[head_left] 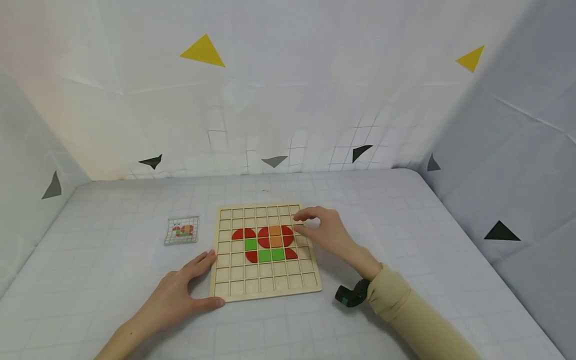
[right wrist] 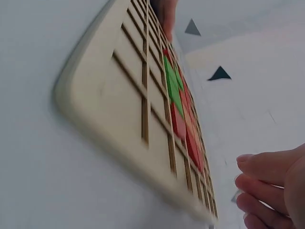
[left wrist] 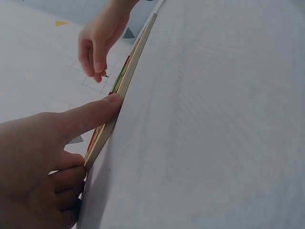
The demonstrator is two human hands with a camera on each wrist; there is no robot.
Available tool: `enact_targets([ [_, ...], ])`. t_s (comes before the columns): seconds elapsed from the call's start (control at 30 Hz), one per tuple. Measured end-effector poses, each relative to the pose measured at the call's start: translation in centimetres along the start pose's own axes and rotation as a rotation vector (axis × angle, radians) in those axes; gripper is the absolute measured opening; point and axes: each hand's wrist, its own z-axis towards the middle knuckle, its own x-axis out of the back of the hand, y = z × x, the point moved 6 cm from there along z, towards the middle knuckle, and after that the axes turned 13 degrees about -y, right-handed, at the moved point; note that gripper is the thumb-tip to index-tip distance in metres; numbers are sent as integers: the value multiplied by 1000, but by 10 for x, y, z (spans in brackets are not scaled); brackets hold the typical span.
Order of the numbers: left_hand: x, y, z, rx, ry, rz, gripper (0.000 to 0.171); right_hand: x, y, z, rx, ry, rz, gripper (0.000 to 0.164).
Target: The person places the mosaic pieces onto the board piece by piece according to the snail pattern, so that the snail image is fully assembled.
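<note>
A wooden grid board (head_left: pixel 265 280) lies flat, bearing red quarter-round pieces (head_left: pixel 243 233), orange pieces (head_left: pixel 275 236) and green squares (head_left: pixel 271 255) in its cells. My left hand (head_left: pixel 175 295) rests at the board's left side, thumb and fingers spread. In the left wrist view its thumb (left wrist: pixel 90 114) presses on the board's edge. Over the board's right edge hovers my right hand (head_left: pixel 327 230), fingers loosely bent and thumb apart from them. The right wrist view shows these fingers (right wrist: pixel 259 195) off the board, with no piece visible between them.
Left of the board lies a small gridded card (head_left: pixel 182 230) with a printed coloured picture. A black device (head_left: pixel 353 294) sits by the right wrist. White sheeted walls (head_left: pixel 288 100) with yellow, black and grey triangles enclose the table (head_left: pixel 112 240) behind and at both sides.
</note>
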Motion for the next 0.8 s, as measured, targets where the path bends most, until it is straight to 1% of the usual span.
enact_targets([
  [0.17, 0, 0, 0, -1, -3, -4, 101, 20, 24, -20, -41, 31, -29, 22],
  [0.23, 0, 0, 0, -1, -2, -3, 101, 27, 33, -28, -70, 36, -37, 23],
  [0.33, 0, 1, 0, -4, 1, 1, 101, 36, 45, -38, -112, 45, -44, 24],
  [0.4, 0, 1, 1, -5, 1, 5, 101, 39, 52, -44, -122, 40, -42, 25],
  [0.57, 0, 0, 1, 0, -4, 0, 101, 41, 65, -54, -108, 15, -56, 29],
  [0.67, 0, 0, 1, 1, -3, -3, 101, 39, 71, -57, -105, 18, -56, 28],
  [0.8, 1, 0, 1, 4, -1, -1, 101, 37, 77, -59, -59, 26, -48, 26],
])
